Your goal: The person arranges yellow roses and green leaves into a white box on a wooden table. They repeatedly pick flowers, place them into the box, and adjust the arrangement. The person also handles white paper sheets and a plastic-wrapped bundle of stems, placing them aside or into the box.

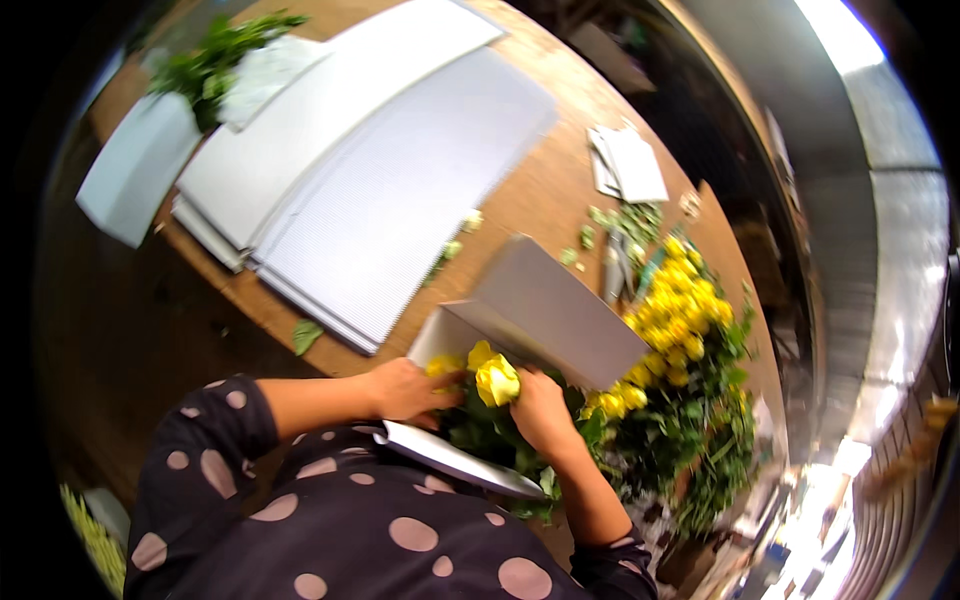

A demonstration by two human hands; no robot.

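Note:
Two or three yellow roses (497, 381) with dark green leaves lie close in front of my body, between a folded grey-white cardboard sheet (556, 308) and its white near flap (462, 462). My left hand (412, 390) reaches in from the left, its fingers bent about a blurred yellow bloom at the fold. Just right of the brightest bloom, my right hand (540, 408) is closed, its fingertips at the base of that rose. The stems below are hidden by leaves and the flap.
A large bunch of yellow roses (680, 318) lies on the wooden table (520, 190) at right. Grey-handled shears (614, 265) and leaf scraps lie beyond it. Stacked corrugated sheets (400, 170) cover the far left; white cards (630, 165) lie far right. Greenery (215, 65) stands at the far left.

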